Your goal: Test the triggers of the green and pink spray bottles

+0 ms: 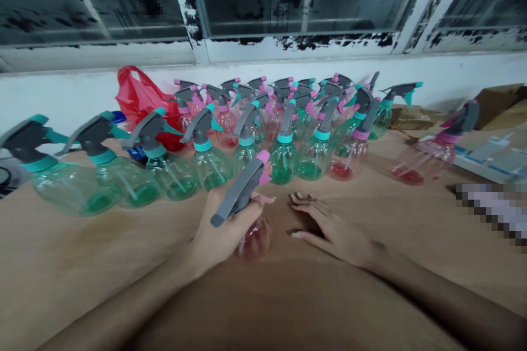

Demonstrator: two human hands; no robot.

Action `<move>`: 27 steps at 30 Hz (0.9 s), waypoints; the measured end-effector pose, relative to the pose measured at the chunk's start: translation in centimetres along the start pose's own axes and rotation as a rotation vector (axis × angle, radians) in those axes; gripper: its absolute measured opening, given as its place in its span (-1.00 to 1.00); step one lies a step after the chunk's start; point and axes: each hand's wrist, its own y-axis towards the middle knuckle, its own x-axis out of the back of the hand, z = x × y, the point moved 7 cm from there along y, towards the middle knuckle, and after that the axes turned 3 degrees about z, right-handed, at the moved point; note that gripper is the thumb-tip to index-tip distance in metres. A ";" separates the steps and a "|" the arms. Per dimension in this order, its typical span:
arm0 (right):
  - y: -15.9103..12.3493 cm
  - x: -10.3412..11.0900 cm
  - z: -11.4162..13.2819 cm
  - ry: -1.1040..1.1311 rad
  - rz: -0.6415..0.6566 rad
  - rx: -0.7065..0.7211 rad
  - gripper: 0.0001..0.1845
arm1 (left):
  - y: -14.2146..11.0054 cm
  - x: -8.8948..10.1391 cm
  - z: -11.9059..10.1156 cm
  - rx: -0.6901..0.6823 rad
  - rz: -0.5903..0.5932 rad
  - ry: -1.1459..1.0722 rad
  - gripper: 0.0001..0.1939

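Observation:
My left hand (230, 219) is wrapped around the neck of a pink spray bottle (253, 238) with a grey and pink trigger head, standing near the table's front middle. To its right, my right hand (325, 225) rests on the tabletop with fingers apart, holding nothing. Just beyond both hands runs a row of spray bottles: several green ones, such as a green spray bottle (284, 159), and a pink spray bottle (348, 156) toward the right end. Part of the held bottle is hidden by my left hand.
Behind the front row, more pink and green spray bottles crowd against the wall. A red plastic bag (144, 96) sits at the back left. Another pink bottle (428, 159) stands apart at right, near brown paper packaging (502, 107) and a blurred-out flat object (494, 208) on the wooden table (123, 263).

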 end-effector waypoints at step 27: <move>0.0 0.3 0.3 0.051 -0.003 0.007 -0.40 | 0.0 -0.1 -0.5 -0.028 -0.034 -0.051 -0.94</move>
